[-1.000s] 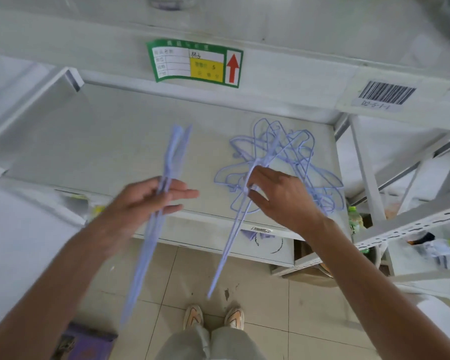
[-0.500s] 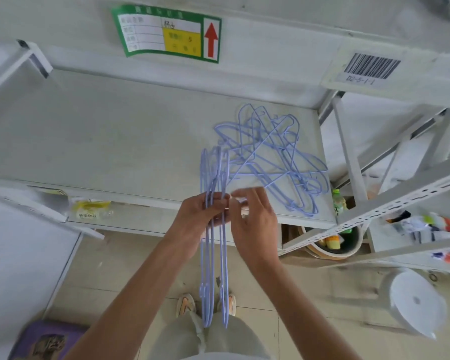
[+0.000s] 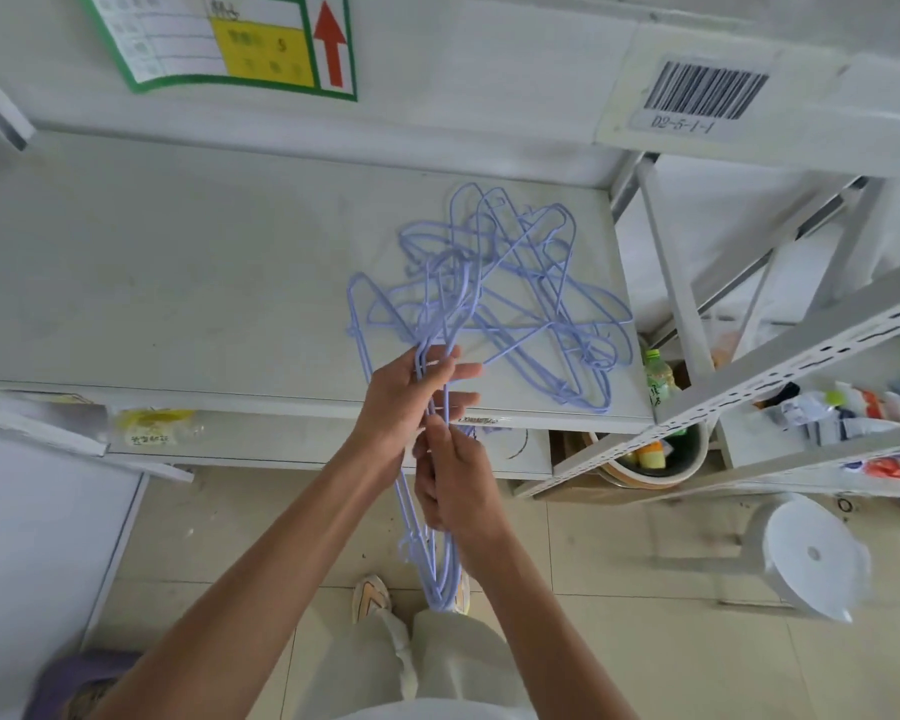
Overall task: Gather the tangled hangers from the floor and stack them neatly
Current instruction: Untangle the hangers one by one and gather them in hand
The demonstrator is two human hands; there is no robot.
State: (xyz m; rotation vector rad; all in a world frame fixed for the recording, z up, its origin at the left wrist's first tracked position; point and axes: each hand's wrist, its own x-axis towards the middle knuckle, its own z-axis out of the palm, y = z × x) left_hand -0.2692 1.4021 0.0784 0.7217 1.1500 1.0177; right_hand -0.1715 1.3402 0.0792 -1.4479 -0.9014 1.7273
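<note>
A tangle of light purple wire hangers (image 3: 536, 293) lies on the white shelf (image 3: 178, 283), toward its right end. I hold a bunch of the same hangers (image 3: 437, 558) upright in front of the shelf edge, their lower ends hanging down over my legs. My left hand (image 3: 401, 402) grips the bunch near its upper part, fingers wrapped around the wires. My right hand (image 3: 453, 480) is just below it, closed on the same bunch. The top of the held bunch overlaps the tangle in view.
A green and yellow label with a red arrow (image 3: 240, 39) and a barcode sticker (image 3: 702, 93) are on the shelf beam above. Slotted rack rails (image 3: 780, 376), a bucket with bottles (image 3: 650, 454) and a white stool (image 3: 806, 558) stand at right. Tiled floor lies below.
Both hands came together on one bunch, and my right hand has slid below my left. The view has moved closer to the shelf.
</note>
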